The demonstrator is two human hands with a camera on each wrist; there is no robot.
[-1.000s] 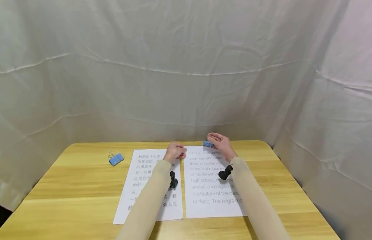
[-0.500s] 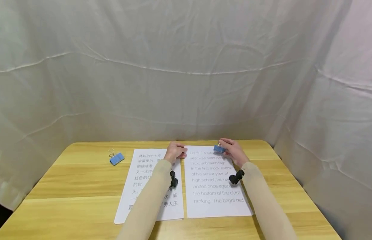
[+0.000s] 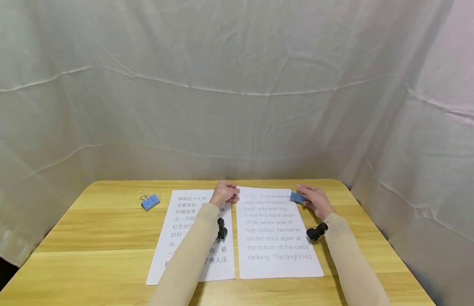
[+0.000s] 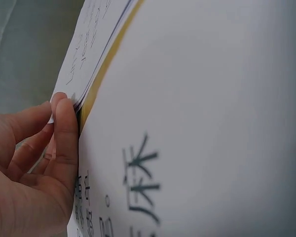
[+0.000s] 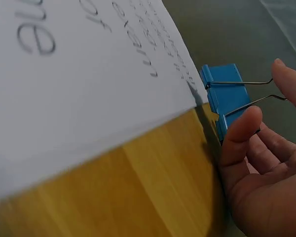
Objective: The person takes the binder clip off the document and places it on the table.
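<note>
At the far right corner of the English page, the right hand holds a blue clip. Its grip is closed on the clip: the thumb and a finger pinch the two thin wire handles, as the right wrist view shows. The clip sits just beside the corner of the page, and I cannot tell if it touches the paper. The page is really a thin pile of sheets lying on the yellow desk.

The left hand is at the far left corner of that same pile. Its grip is closed too, with the thumb and fingers pinching the edge of the sheets.

Next to this pile, on the left, lies a page with Chinese words. The left arm lies over it.

Well apart, near the far left of the desk, a second blue clip lies alone. A white cloth hangs behind the desk.
</note>
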